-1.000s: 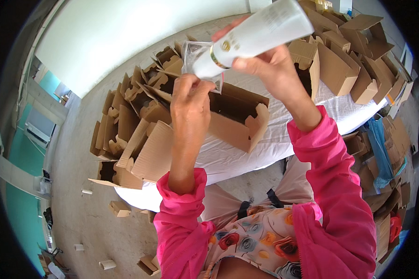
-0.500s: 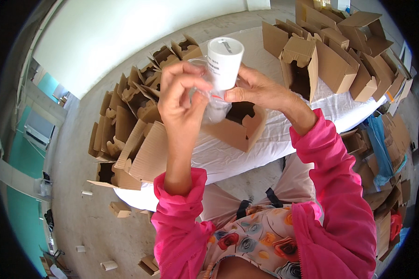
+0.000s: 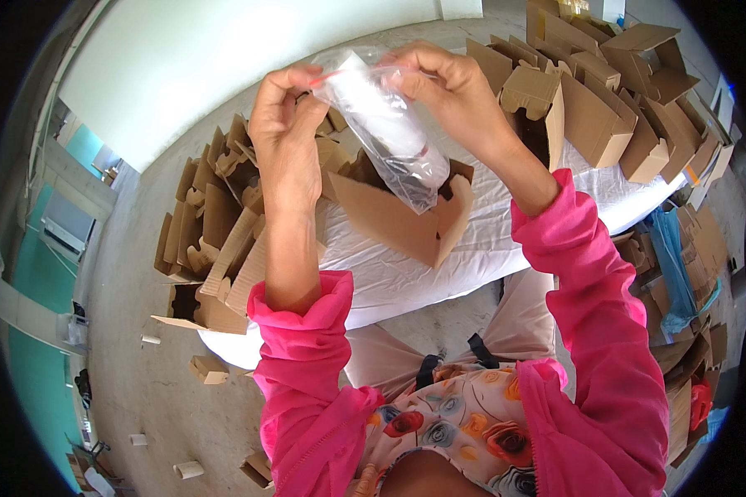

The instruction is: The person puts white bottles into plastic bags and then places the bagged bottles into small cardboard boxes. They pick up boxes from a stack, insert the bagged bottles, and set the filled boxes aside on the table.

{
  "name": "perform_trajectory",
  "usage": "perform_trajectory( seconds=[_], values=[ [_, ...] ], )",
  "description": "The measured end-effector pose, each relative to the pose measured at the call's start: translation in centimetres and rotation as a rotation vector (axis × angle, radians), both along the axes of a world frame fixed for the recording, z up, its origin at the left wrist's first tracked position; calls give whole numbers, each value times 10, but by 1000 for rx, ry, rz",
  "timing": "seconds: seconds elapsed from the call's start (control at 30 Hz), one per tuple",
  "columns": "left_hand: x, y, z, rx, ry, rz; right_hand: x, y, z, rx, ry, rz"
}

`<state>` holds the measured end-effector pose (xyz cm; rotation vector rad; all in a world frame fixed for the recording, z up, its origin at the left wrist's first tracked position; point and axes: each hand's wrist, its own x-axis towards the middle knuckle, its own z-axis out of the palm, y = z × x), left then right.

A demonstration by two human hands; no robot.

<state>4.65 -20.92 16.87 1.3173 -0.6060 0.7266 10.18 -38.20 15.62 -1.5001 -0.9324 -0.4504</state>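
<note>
A clear zip bag (image 3: 423,197) with a red strip along its mouth hangs tilted in front of me. Inside it lies a white cylindrical container (image 3: 381,116), its lower part running toward the bag's bottom. My left hand (image 3: 287,124) pinches the bag's upper left corner by the red strip, with fingers closed. At the other end of the mouth, my right hand (image 3: 452,89) grips the plastic between thumb and fingers. Directly below the bag, an open cardboard box (image 3: 389,217) rests on the white-covered table (image 3: 481,236).
Several open cardboard boxes (image 3: 221,219) crowd the table's left side. More boxes (image 3: 601,124) stand at the far right. Beside the table on the right are flattened cardboard and a blue plastic bag (image 3: 674,269). Small white rolls (image 3: 188,470) lie on the floor at left.
The white container, upright and partly out of the bag before, is now down inside it. My hands have moved apart and up to the two ends of the bag's mouth.
</note>
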Motion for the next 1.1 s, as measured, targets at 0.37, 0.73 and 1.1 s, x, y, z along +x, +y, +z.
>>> perform_trajectory(
  seconds=[0.37,0.73,1.1],
  values=[
    [5,-16,10,-37,-77,-95,-7,22,7,144,36,186],
    [-34,37,-80,992,43,325,-9,-3,-36,-118,33,118],
    [-64,8,-111,1126,64,745,-11,28,-61,-1048,-17,130]
  ],
)
